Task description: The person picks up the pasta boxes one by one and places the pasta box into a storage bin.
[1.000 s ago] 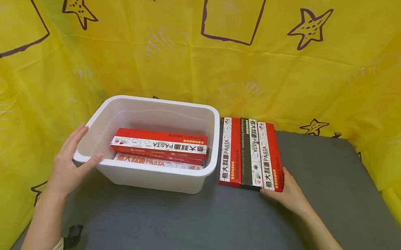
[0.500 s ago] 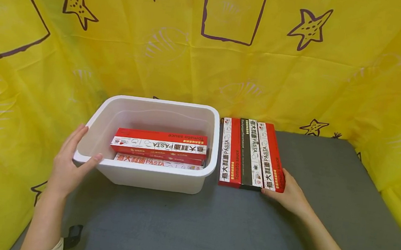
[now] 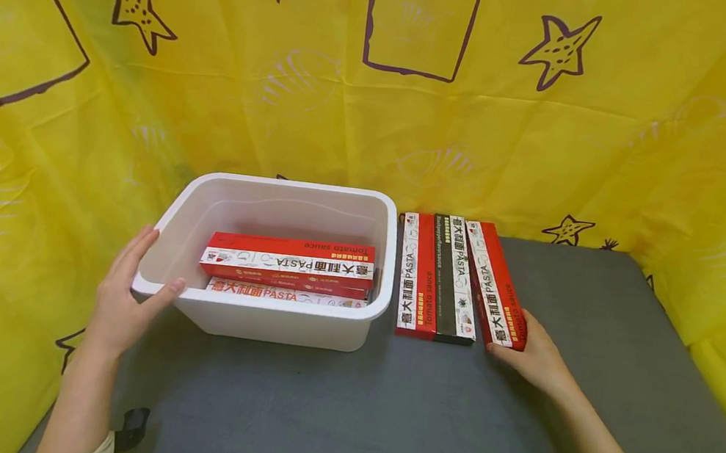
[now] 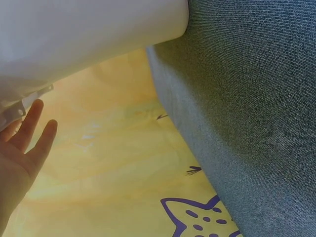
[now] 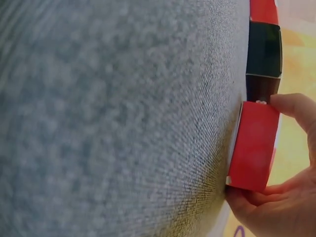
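So: right fingers (image 5: 241, 201) pinch slim, slanted cardboard carton (image 3: 496, 288); left fingers (image 4: 45, 138) spread against smooth white tub (image 3: 286, 328).

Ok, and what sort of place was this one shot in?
Probably a makeshift recording booth rather than a kitchen: yellow printed cloth hangs behind and on both sides of a grey tabletop, which bears a white tub and pasta boxes.

High on the near side of the white tub (image 3: 286, 325), the head view looks forward and down. Left of the tub, the left wrist view, low and turned sideways, faces the yellow cloth (image 4: 98, 153); both share the left hand (image 4: 19, 163). Right of the tub, the right wrist view closely faces a red box (image 5: 256, 145), shared with the head view.
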A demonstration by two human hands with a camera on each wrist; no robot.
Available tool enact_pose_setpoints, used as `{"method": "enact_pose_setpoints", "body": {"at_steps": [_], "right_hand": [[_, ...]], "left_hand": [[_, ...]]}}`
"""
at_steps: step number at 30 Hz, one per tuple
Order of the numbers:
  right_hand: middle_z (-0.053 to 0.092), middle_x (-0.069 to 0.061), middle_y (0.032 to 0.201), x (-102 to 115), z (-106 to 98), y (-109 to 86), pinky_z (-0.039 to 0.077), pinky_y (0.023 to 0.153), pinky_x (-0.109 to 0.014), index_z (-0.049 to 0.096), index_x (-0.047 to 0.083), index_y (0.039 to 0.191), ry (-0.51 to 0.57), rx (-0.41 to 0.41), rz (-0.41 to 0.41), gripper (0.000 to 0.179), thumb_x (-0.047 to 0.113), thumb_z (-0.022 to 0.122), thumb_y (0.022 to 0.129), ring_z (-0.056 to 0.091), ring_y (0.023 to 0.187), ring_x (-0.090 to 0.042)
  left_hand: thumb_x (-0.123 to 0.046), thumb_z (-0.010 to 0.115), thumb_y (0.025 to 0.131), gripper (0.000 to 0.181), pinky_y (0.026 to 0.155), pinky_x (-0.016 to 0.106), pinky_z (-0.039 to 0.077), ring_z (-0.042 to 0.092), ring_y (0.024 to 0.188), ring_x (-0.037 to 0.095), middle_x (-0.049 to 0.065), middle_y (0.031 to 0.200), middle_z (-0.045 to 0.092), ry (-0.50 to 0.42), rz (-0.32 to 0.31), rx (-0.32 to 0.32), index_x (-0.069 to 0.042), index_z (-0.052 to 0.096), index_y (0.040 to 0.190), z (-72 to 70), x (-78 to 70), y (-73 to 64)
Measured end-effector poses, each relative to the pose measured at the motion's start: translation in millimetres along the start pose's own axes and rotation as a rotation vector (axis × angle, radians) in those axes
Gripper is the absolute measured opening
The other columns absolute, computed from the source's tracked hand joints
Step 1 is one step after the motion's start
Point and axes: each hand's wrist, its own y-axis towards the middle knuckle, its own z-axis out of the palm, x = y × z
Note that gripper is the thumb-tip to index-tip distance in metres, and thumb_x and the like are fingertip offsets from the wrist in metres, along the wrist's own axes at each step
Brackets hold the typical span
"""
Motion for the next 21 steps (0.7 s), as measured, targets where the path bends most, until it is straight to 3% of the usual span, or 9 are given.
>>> {"method": "enact_pose_setpoints", "body": {"at_steps": [5,13,17,21], "right_hand": [[0.060,-0.021,0.106,-1.0,-2.6,-1.3,0.045,0.077,-0.045,0.047,-0.009,0.126,-0.034,-0.010,0.010,0.073,0.032,0.081,0.076,0.056,0.093,-0.033],[0.065,-0.018,0.101,-6.7,0.1,-0.4,0.047,0.073,-0.043,0.055,-0.007,0.117,-0.058,-0.040,-0.071,0.065,0.031,0.084,0.073,0.059,0.086,-0.029],[0.066,-0.015,0.096,-7.4,1.4,-0.7,0.046,0.069,-0.040,0.058,-0.005,0.113,-0.073,-0.065,-0.058,0.062,0.032,0.085,0.071,0.058,0.081,-0.026],[0.066,-0.019,0.100,-6.6,0.0,-2.0,0.047,0.072,-0.043,0.057,-0.007,0.118,-0.092,-0.064,-0.013,0.068,0.034,0.085,0.071,0.060,0.086,-0.031]], "left_hand": [[-0.023,0.069,0.085,0.075,0.106,0.072,0.020,0.025,0.143,0.032,0.000,0.158,0.029,-0.001,0.011,-0.005,-0.024,0.036,0.152,0.1,0.4,0.2],[-0.022,0.069,0.085,0.075,0.106,0.072,0.020,0.024,0.144,0.031,0.000,0.158,0.029,-0.005,0.015,-0.005,-0.024,0.036,0.152,0.2,1.0,0.2],[-0.022,0.069,0.085,0.075,0.105,0.072,0.021,0.024,0.144,0.031,-0.001,0.158,0.029,-0.007,0.011,-0.006,-0.024,0.035,0.153,0.3,1.1,0.1],[-0.022,0.070,0.085,0.075,0.104,0.072,0.022,0.024,0.144,0.031,-0.001,0.158,0.029,-0.008,0.007,-0.006,-0.025,0.036,0.152,0.5,0.8,0.1]]}}
